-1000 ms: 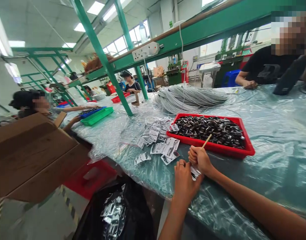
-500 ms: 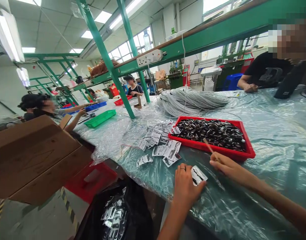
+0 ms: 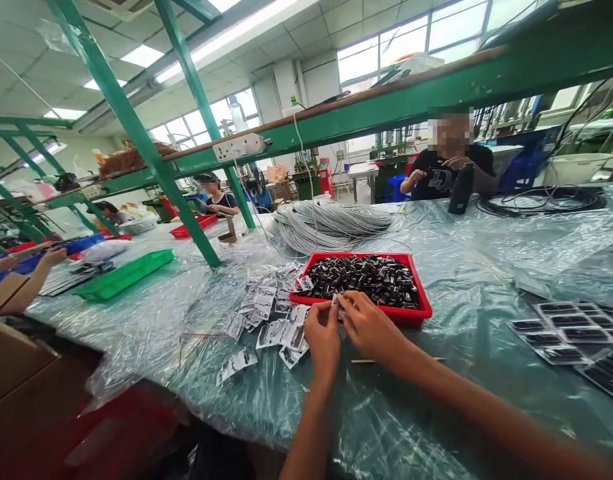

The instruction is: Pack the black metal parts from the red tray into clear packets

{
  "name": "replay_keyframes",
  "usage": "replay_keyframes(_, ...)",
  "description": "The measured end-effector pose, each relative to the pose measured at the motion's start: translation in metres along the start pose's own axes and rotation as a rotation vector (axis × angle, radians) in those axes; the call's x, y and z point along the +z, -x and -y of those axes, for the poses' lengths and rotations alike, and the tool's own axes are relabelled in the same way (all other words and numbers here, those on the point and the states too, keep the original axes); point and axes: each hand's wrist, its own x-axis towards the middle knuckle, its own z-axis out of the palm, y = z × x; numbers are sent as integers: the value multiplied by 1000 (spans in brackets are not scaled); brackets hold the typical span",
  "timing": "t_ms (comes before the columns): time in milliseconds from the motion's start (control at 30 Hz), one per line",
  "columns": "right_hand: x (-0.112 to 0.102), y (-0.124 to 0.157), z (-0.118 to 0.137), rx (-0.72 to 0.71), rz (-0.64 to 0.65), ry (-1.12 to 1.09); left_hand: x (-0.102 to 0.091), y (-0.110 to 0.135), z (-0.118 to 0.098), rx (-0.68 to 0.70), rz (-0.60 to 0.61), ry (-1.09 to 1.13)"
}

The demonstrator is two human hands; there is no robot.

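Note:
My left hand (image 3: 323,333) and my right hand (image 3: 369,323) meet just in front of the red tray (image 3: 423,312). Their fingertips pinch a small white piece (image 3: 335,300), mostly hidden by the fingers. Small black parts with shiny faces (image 3: 366,277) fill the tray. Left of my hands lies a loose pile of white packets with dark streaks (image 3: 263,303), and one single packet (image 3: 237,365) sits nearer the table edge. A thin wooden stick (image 3: 362,361) lies on the plastic-covered table, partly covered by my right forearm.
A coil of grey cable (image 3: 331,223) lies behind the tray. On the right are flat packs with black contents (image 3: 576,327). A green tray (image 3: 126,275) and a green post (image 3: 186,220) stand to the left. Across the table sits a co-worker (image 3: 449,167).
My view has swung right. My left hand has lifted from the packet on the table and come together with my right hand. The stick has left my right hand and lies down.

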Motion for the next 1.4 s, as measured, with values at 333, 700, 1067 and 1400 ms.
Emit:
replay_keyframes(333, 1, -68, -52, 316, -173, -394, 26, -88, -5, 101, 179, 248)
replay_keyframes(700, 2, -56, -100, 326, -255, -105, 22, -80, 15, -176, 46, 287)
replay_keyframes(1067, 38, -48, -68, -209, -196, 116, 31, -72, 25, -284, -49, 595)
replay_keyframes(1400, 34, -49, -64, -112, -305, 10, 19, -70, 11, -106, 110, 524)
